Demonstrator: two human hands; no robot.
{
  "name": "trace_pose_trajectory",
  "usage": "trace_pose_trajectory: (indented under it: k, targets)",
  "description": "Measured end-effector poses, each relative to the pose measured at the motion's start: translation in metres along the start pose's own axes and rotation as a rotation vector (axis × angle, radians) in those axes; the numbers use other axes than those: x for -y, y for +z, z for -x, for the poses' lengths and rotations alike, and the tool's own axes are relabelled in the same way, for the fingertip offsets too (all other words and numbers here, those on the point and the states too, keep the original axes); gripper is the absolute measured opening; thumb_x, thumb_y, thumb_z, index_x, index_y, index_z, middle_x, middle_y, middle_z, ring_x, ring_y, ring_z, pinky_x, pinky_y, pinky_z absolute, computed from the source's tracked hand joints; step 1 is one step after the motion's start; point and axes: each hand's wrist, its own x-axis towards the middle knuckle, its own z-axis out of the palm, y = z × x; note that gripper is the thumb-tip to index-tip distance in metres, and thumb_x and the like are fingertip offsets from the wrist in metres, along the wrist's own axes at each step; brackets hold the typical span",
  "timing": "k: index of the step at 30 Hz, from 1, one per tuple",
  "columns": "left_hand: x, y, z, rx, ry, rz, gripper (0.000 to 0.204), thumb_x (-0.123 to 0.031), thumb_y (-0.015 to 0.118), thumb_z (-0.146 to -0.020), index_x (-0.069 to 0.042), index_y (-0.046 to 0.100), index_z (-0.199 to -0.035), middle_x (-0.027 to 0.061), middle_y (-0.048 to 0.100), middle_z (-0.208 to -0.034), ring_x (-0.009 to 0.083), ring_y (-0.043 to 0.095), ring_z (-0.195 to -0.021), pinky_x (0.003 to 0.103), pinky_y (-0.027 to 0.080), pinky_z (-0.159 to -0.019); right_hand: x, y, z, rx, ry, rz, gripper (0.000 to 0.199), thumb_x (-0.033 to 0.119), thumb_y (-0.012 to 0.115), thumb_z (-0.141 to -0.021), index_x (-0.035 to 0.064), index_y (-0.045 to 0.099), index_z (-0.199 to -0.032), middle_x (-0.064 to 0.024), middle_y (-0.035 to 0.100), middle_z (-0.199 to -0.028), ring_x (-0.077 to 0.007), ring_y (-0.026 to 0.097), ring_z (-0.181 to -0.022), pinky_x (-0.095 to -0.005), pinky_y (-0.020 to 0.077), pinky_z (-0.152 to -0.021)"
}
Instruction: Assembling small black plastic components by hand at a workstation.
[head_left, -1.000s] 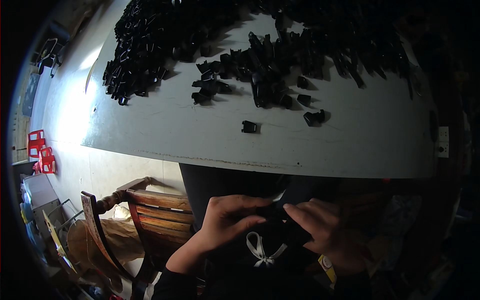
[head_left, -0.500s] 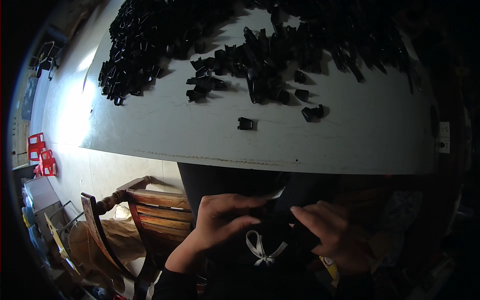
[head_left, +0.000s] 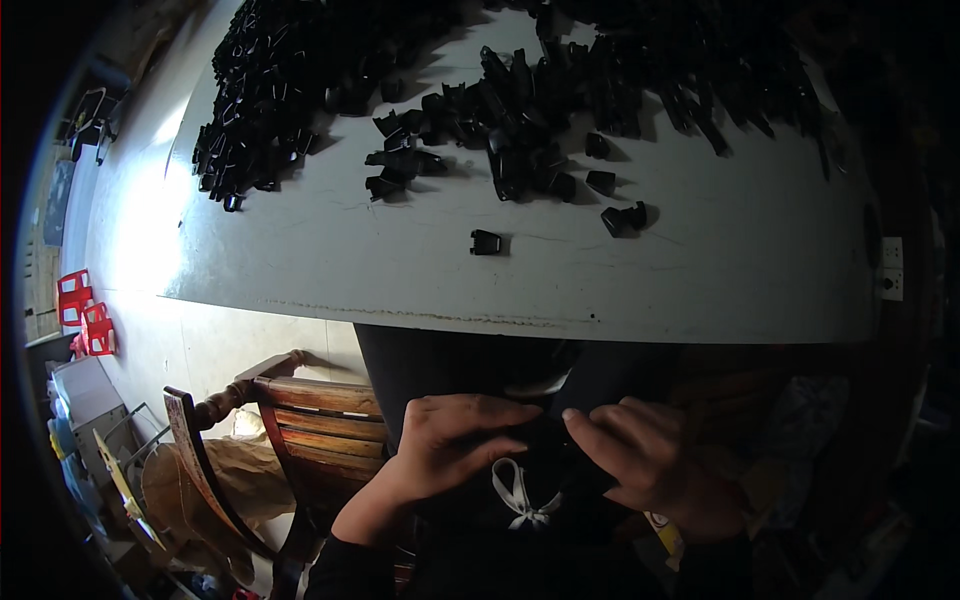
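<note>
Black parts (head_left: 265, 90) crowd the surface's (head_left: 350, 250) far edge, a chair (head_left: 330, 398) stands below its near edge, and the fingers' (head_left: 455, 415) grip is unclear.

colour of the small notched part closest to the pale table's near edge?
Small notched part: black, shown best in the head view.

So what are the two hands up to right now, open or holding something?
Left hand: half curled; too dark to tell whether it holds anything.
Right hand: curled; any hold can't be told either.

You have two hands (head_left: 445, 440), one chair (head_left: 330, 420), two stools (head_left: 98, 328) and, toward the worktop's (head_left: 400, 280) far edge, uncountable black pieces (head_left: 260, 110).
</note>
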Motion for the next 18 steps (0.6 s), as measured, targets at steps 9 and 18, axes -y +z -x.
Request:
trace_pose_trajectory:
  k: [9, 18]
  targets:
    - [0.003, -0.002, 0.004, 0.054, -0.001, 0.020, 0.032, -0.019, 0.078, -0.073, 0.002, 0.069, -0.096, 0.0126, 0.071, -0.091, 0.0247, 0.070, -0.084, 0.031, 0.054, -0.075, -0.004, 0.006, 0.005, -0.009, 0.024, -0.082, 0.029, 0.006, 0.064, -0.074, 0.0013, 0.066, -0.102, -0.0031, 0.053, -0.064, -0.0137, 0.054, -0.050, -0.0237, 0.0399, -0.040]
    - [0.013, 0.032, 0.022, 0.055, -0.144, 0.465, 0.062, -0.047, 0.033, -0.100, 0.006, 0.065, -0.103, 0.0195, 0.068, -0.101, 0.0296, 0.066, -0.097, 0.036, 0.051, -0.085, 0.011, 0.033, 0.008, 0.016, -0.089, -0.166, 0.012, 0.011, 0.069, -0.075, 0.0072, 0.066, -0.086, -0.0091, 0.065, -0.089, -0.0161, 0.061, -0.060, -0.0248, 0.0487, -0.044]
